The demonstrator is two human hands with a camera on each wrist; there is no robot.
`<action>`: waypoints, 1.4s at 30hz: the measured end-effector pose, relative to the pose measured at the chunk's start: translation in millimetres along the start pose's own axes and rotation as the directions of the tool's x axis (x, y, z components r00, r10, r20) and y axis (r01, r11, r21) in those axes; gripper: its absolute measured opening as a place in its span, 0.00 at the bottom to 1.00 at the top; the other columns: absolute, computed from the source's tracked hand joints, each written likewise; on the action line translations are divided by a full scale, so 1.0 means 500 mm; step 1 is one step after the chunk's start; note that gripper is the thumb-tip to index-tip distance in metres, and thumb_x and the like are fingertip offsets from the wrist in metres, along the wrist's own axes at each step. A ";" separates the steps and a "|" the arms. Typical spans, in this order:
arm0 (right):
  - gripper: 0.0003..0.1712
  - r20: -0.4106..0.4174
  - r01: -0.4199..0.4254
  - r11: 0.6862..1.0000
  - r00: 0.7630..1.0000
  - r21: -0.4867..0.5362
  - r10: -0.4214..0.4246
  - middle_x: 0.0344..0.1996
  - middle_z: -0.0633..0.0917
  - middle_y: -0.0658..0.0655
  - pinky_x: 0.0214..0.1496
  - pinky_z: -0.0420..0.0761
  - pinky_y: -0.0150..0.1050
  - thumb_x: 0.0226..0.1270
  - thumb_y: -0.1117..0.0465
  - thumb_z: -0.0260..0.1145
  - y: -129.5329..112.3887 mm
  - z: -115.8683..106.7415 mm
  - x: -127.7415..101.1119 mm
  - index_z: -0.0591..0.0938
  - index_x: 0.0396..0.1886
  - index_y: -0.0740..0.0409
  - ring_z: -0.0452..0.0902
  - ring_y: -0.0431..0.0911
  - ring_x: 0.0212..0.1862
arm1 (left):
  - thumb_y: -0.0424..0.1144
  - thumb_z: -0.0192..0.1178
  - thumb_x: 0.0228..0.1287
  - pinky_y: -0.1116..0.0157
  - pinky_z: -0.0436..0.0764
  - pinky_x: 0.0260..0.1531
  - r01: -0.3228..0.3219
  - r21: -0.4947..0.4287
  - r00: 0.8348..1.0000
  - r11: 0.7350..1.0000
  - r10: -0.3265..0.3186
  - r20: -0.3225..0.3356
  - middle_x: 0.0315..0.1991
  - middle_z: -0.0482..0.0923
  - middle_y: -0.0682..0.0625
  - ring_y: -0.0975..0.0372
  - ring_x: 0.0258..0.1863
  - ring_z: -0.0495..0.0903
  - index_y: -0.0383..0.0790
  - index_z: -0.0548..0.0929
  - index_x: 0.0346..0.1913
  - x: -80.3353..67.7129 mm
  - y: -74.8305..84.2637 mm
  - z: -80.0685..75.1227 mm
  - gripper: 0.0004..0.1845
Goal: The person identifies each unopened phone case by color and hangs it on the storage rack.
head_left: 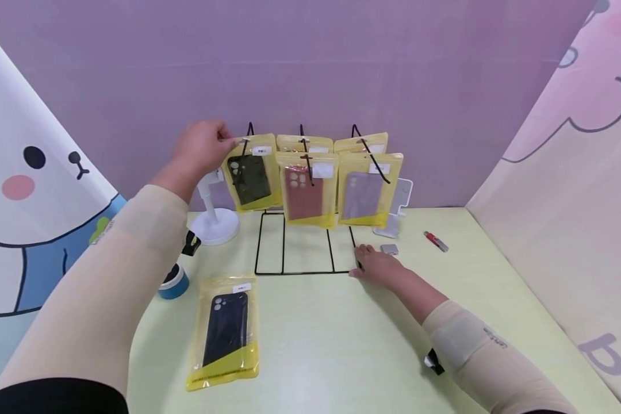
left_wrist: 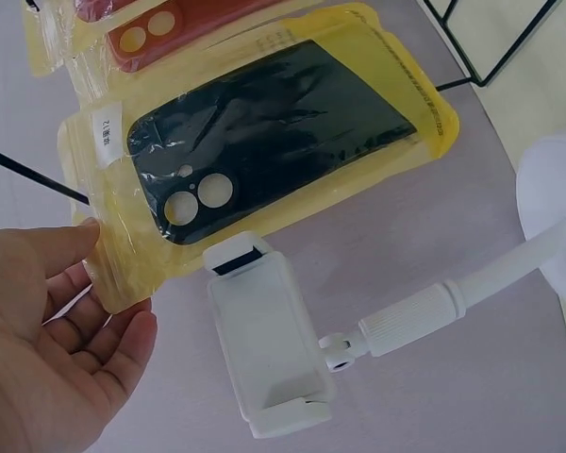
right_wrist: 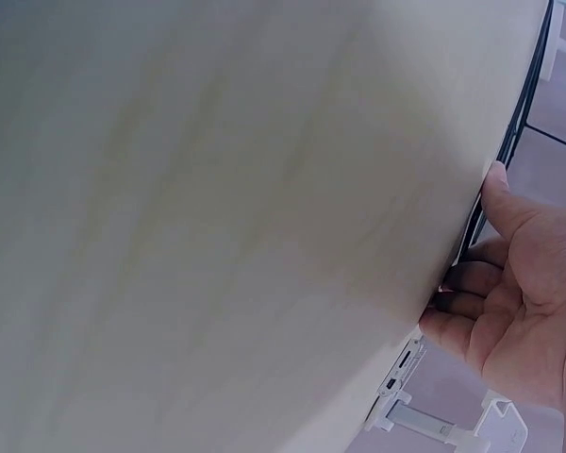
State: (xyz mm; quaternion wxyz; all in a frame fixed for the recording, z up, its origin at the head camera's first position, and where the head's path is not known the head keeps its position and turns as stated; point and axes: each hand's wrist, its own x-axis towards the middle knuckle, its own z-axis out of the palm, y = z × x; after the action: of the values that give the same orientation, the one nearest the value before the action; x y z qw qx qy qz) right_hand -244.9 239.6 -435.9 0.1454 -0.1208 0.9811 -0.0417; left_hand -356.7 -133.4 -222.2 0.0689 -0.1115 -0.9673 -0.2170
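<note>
At the upper left, my left hand [head_left: 204,146] pinches the top corner of a yellow-edged clear pouch holding a dark green phone case [left_wrist: 264,142]. The pouch [head_left: 270,192] is on the left hook of a black wire display rack [head_left: 305,273]. My right hand [head_left: 378,266] grips the rack's base at its front right corner, thumb on the front wire and fingers at the side. Pouches with a red case [head_left: 304,198] and a lilac case [head_left: 362,195] hang on the other hooks, with more behind them. Another pouch with a black case [head_left: 226,328] lies flat on the table.
A white phone stand [head_left: 214,227] rises left of the rack, beside a blue tub [head_left: 174,284]. A white folding stand [head_left: 401,198], a small grey block [head_left: 389,249] and a red and silver USB stick [head_left: 436,241] are at the right. A purple backdrop [head_left: 310,63] closes the back.
</note>
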 end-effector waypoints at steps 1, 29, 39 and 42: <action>0.43 0.001 0.002 1.000 1.000 0.000 -0.002 0.74 0.59 0.70 0.70 0.64 0.60 0.73 0.42 0.55 0.000 0.000 0.000 0.59 0.75 0.66 0.52 0.63 0.75 | 0.51 0.52 0.74 0.49 0.76 0.48 -0.003 0.002 1.000 1.000 0.003 0.000 0.48 0.78 0.43 0.49 0.47 0.74 0.40 0.78 0.49 0.000 0.000 0.000 0.17; 0.42 0.008 0.001 1.000 1.000 -0.016 -0.001 0.74 0.59 0.70 0.69 0.65 0.60 0.74 0.42 0.55 -0.004 -0.002 0.000 0.60 0.74 0.68 0.52 0.63 0.75 | 0.54 0.53 0.72 0.47 0.71 0.61 -0.074 -0.251 0.993 0.965 0.048 -0.107 0.63 0.70 0.42 0.49 0.63 0.68 0.38 0.69 0.64 -0.093 -0.041 -0.026 0.28; 0.42 -0.017 0.027 0.999 0.999 -0.027 -0.027 0.72 0.62 0.72 0.67 0.68 0.60 0.73 0.42 0.56 0.000 0.001 -0.001 0.62 0.73 0.69 0.55 0.65 0.74 | 0.56 0.54 0.71 0.44 0.76 0.53 -0.110 -0.170 0.991 0.979 0.094 -0.100 0.57 0.73 0.41 0.46 0.55 0.72 0.38 0.74 0.59 -0.197 -0.054 0.021 0.26; 0.42 -0.011 0.023 0.999 1.000 -0.022 -0.023 0.73 0.61 0.72 0.67 0.68 0.60 0.73 0.42 0.55 -0.001 -0.001 -0.001 0.61 0.73 0.68 0.55 0.65 0.74 | 0.55 0.55 0.70 0.45 0.77 0.51 -0.110 -0.162 0.992 0.981 0.099 -0.076 0.56 0.74 0.42 0.47 0.54 0.74 0.39 0.75 0.58 -0.219 -0.063 0.040 0.25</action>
State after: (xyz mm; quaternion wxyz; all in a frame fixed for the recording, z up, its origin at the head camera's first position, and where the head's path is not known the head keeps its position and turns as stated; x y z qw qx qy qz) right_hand -244.2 239.3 -435.4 0.1381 -0.1333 0.9808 -0.0331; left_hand -260.1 -172.8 -272.8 0.1033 -0.1602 -0.9358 -0.2967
